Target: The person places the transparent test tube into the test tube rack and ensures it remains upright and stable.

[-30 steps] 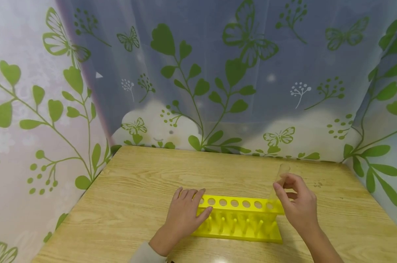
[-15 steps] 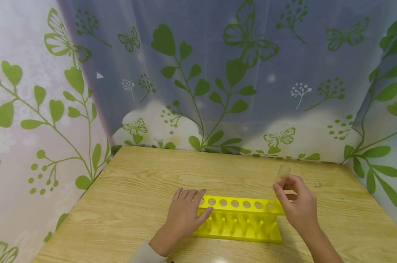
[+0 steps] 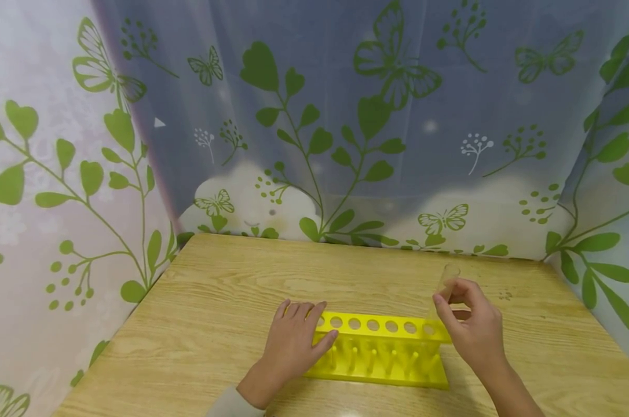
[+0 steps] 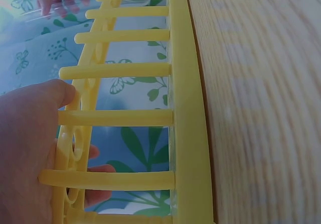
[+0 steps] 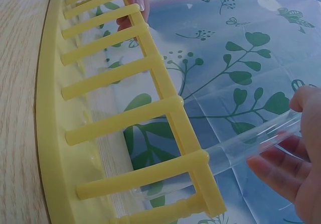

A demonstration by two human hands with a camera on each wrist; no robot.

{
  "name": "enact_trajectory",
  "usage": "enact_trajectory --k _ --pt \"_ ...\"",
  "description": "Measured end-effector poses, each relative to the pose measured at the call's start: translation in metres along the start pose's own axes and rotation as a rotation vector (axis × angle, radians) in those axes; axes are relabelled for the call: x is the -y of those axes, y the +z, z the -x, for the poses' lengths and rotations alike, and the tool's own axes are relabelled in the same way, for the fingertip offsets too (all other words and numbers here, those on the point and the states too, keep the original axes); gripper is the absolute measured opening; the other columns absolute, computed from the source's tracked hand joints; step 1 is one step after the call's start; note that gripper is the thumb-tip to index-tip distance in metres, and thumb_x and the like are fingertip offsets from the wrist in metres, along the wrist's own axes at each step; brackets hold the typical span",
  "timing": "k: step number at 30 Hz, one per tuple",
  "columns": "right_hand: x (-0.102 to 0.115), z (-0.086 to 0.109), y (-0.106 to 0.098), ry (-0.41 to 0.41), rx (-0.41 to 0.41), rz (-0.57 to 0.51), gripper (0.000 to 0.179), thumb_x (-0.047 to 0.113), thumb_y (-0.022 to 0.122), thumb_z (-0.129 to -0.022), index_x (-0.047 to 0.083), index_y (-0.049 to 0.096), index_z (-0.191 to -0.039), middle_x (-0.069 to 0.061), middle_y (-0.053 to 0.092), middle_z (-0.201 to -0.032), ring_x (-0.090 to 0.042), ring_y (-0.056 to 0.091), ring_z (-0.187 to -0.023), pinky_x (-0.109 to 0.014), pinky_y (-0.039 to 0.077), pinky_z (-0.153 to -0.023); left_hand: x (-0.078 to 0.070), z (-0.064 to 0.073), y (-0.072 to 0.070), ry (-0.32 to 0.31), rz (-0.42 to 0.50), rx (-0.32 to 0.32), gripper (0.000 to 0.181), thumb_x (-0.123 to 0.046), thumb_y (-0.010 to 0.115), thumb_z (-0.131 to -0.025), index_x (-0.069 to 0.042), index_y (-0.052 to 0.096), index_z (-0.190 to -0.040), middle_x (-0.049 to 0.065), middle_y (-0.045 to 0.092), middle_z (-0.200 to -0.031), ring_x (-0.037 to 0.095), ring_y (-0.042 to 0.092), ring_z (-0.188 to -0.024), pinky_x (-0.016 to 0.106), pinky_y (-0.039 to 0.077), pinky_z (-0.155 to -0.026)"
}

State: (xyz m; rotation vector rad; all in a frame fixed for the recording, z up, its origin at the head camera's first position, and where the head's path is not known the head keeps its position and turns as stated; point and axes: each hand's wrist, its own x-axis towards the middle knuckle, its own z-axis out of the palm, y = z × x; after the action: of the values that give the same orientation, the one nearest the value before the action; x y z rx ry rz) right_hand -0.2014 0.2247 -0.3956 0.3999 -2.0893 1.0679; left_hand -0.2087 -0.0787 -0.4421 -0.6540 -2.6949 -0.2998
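Observation:
A yellow test tube rack stands on the table, with a row of holes in its top rail and pegs over its base. My left hand grips the left end of the top rail, thumb in front and fingers behind, as the left wrist view shows. With thumb and fingertips, my right hand pinches a clear test tube at the rack's right end. The tube leans slightly and its open end points up. In the right wrist view the tube passes through the end hole, its lower part showing behind the last peg.
The wood-grain table reaches back to a blue and white curtain printed with green leaves and butterflies. More of the printed cloth hangs along the left side. Small dark marks lie on the tabletop right of the tube.

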Motion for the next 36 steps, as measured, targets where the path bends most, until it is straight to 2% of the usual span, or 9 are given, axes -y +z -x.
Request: enact_trajectory --k 10,21,36 --pt "-0.0024 0.0003 0.0003 -0.018 0.002 0.021 0.021 -0.008 0.068 -0.080 0.001 0.058 -0.096 0.004 0.061 -0.082 0.010 0.058 -0.074 -0.010 0.051 -0.057 -0.0004 -0.0001 -0.0003 0.000 -0.007 0.003 0.058 -0.057 0.046 -0.097 -0.015 0.056 -0.135 0.002 0.063 -0.120 0.024 0.058 -0.111 0.051 0.036 -0.107" --pt "-0.0026 0.0012 0.0007 0.010 0.011 0.020 0.021 -0.008 0.068 -0.081 0.002 0.057 -0.096 0.005 0.060 -0.081 0.011 0.057 -0.075 -0.010 0.051 -0.056 0.0004 0.0004 0.0000 -0.006 -0.001 0.018 0.061 -0.059 0.042 -0.097 -0.015 0.055 -0.136 0.002 0.062 -0.120 0.024 0.057 -0.112 0.050 0.035 -0.106" --pt "-0.0052 0.0018 0.0017 0.002 0.031 0.015 0.022 -0.008 0.068 -0.080 0.003 0.057 -0.096 0.004 0.060 -0.081 0.010 0.058 -0.075 -0.012 0.051 -0.055 0.0014 0.0008 0.0023 -0.001 0.001 0.012 0.061 -0.059 0.041 -0.098 -0.014 0.056 -0.136 0.002 0.062 -0.121 0.024 0.056 -0.112 0.050 0.035 -0.107"
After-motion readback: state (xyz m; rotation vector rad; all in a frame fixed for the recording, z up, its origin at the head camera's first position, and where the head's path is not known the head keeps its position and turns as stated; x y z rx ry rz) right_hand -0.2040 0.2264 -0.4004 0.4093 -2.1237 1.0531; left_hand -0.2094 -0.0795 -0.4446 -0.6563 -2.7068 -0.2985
